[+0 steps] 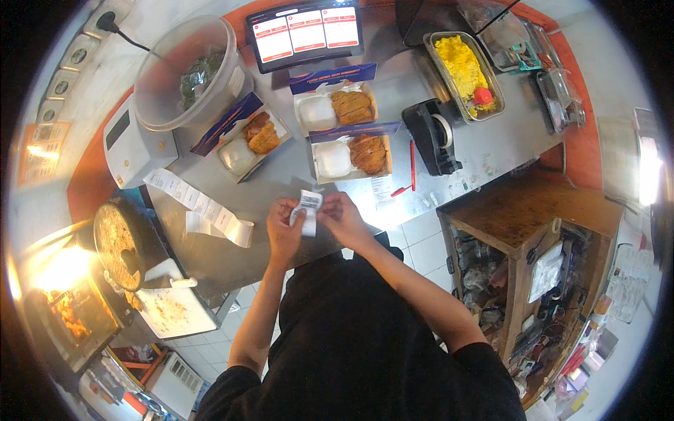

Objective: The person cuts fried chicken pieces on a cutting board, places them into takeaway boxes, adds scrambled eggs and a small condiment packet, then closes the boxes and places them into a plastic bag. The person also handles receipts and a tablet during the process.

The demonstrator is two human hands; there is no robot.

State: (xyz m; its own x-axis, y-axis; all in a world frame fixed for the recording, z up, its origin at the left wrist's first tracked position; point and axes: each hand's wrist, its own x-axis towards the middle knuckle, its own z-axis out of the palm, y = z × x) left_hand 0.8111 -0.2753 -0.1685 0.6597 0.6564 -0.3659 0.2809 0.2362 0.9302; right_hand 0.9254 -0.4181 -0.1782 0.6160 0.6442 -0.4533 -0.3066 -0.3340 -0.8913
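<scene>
Paper slip [307, 210] hangs on the near side of the front meal box [359, 130], over the near part of the desk [491, 151], gripped between the person's left hand [283, 230] and right hand [342, 219]. Its long axis runs roughly away from the body, the upper end toward the front meal box and the lower end toward the black shirt [365, 337]. The left hand's thumb and fingers pinch its left side; the right hand's fingertips take its right edge nearer the upper end, so neither hand is free. The right hand is the closer of the two to the front meal box. Whether the slip is folded or merely curled, I cannot tell.

Left of the front meal box and nearer the body, a long receipt strip [200, 203] lies with its curled end just beside the left hand. Right of the box are a red pen [413, 167] and, beyond the pen, a black tape dispenser [426, 140]. A third box [228, 124] sits at an angle to its left; a second box [333, 78] stands directly behind it, and farther back is a tablet [306, 35].
</scene>
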